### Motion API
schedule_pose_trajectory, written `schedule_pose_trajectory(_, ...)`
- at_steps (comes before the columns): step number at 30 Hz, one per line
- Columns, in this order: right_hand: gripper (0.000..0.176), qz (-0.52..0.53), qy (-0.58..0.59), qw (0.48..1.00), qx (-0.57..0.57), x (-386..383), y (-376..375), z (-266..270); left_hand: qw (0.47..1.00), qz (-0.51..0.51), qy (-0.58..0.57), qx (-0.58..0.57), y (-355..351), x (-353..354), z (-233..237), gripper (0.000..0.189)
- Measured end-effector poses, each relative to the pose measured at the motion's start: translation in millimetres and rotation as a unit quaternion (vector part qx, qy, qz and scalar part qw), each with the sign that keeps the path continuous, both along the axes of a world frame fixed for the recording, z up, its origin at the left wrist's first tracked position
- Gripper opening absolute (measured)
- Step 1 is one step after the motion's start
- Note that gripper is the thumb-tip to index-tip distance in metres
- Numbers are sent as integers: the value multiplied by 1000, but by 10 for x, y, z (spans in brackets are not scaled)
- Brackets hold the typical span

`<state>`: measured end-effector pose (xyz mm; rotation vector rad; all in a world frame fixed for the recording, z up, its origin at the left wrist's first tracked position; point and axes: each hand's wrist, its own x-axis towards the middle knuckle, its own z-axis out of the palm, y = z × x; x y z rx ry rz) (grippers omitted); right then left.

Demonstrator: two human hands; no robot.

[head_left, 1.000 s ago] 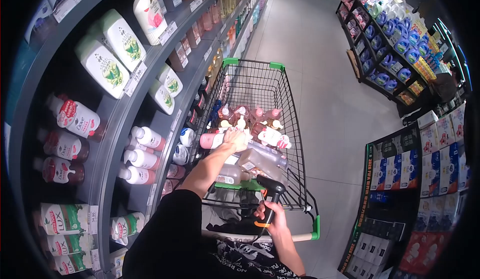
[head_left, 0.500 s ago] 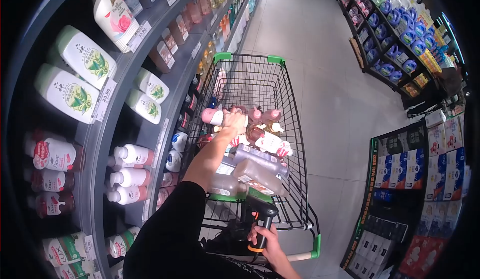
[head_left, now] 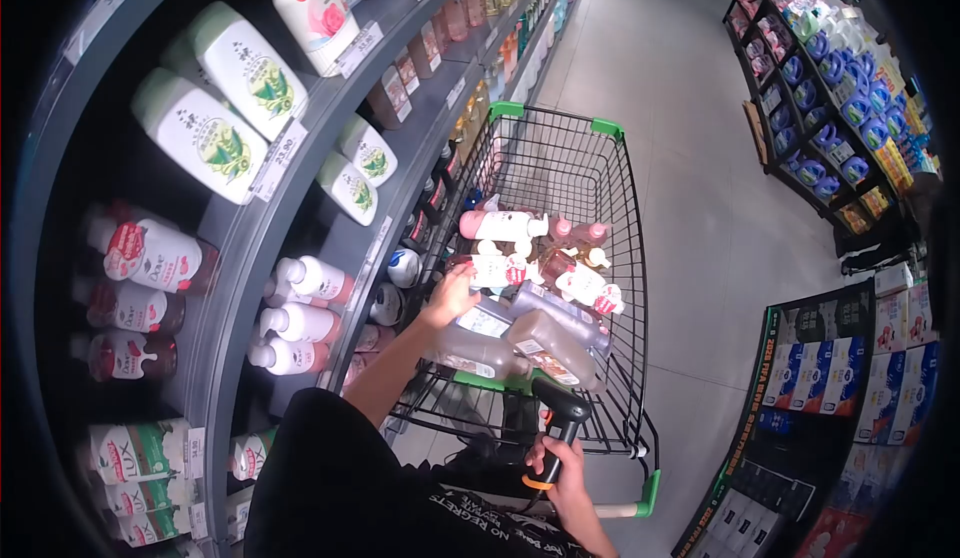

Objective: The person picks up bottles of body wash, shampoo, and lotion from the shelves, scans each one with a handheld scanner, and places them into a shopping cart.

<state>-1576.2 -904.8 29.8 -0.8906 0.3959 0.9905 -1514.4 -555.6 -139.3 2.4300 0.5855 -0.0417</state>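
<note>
My left hand is over the near left part of the shopping cart, its fingers apart and slightly bent, close to a white-and-red bottle. Just beyond lies a white pump bottle with a pink end, out of my hand. My right hand is wrapped around a black handheld barcode scanner with orange trim, near the cart's handle. Between the hands lie a clear bottle of greyish liquid, a lilac bottle and another cloudy bottle.
Shelving runs along the left with white bottles, pump bottles and price tags. A display rack of blue jugs stands at the far right. Tissue packs are stacked nearer. Grey tiled floor lies right of the cart.
My left hand has let go of the white-and-pink pump bottle, leaving it lying in the cart, and has drawn back toward me. The view has shifted left; my right hand keeps the scanner.
</note>
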Motion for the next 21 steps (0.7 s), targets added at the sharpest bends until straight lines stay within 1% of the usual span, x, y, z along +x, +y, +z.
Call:
schedule_pose_trajectory(1, 45, -6, -11, 1000, -4, -6, 18, 9, 1000, 1, 16, -2, -19, -187, 56, 48)
schedule_pose_trajectory(2, 44, -12, -11, 1000, 9, -14, 13, -6, 999, 11, 28, -13, -19, -331, 112, 44)
schedule_pose_trajectory(3, 44, -18, -12, 1000, 22, -16, 5, -21, 999, 20, 25, -13, -32, -422, 188, 44)
schedule_pose_trajectory(5, 43, -20, -17, 999, 19, -19, 16, 2, 998, 32, -21, -49, -90, -619, 341, 40)
schedule_pose_trajectory(7, 41, -28, -13, 999, 22, -25, 13, -9, 997, 23, -57, -55, -208, -718, 814, 35)
schedule_pose_trajectory(9, 39, -24, -25, 999, 30, -34, -1, -54, 982, 12, -189, -25, -283, -827, 1156, 33)
schedule_pose_trajectory(11, 42, -7, -36, 999, 28, -42, 5, -58, 964, 62, -256, -38, -350, -1024, 1577, 32)
schedule_pose_trajectory(12, 43, -12, -31, 999, 23, -48, 4, -67, 952, 102, -288, 3, -390, -1169, 1761, 32)
schedule_pose_trajectory(13, 41, -11, -35, 999, 22, -48, 4, -59, 935, 148, -321, 28, -415, -1334, 1884, 38)
schedule_pose_trajectory(14, 39, -9, -38, 999, 25, -48, 0, -64, 905, 241, -339, 86, -423, -1511, 1882, 42)
schedule_pose_trajectory(15, 37, -9, -41, 999, 29, -45, -6, -81, 864, 328, -354, 142, -424, -1693, 1842, 47)
schedule_pose_trajectory(16, 35, -10, -36, 999, 31, -38, -18, -111, 801, 433, -394, 124, -422, -1868, 1747, 50)
schedule_pose_trajectory(17, 34, -12, -30, 999, 36, -36, -21, -121, 724, 529, -429, 103, -362, -2027, 1628, 53)
schedule_pose_trajectory(19, 32, -14, -33, 998, 47, -43, -9, -105, 641, 660, -372, 122, -37, -2398, 1383, 59)
schedule_pose_trajectory(20, 32, -7, -36, 998, 49, -40, -10, -103, 635, 664, -375, 124, 70, -2503, 1362, 59)
schedule_pose_trajectory(21, 31, -8, -30, 999, 43, -32, -9, -106, 657, 652, -368, 82, 206, -2570, 1386, 51)
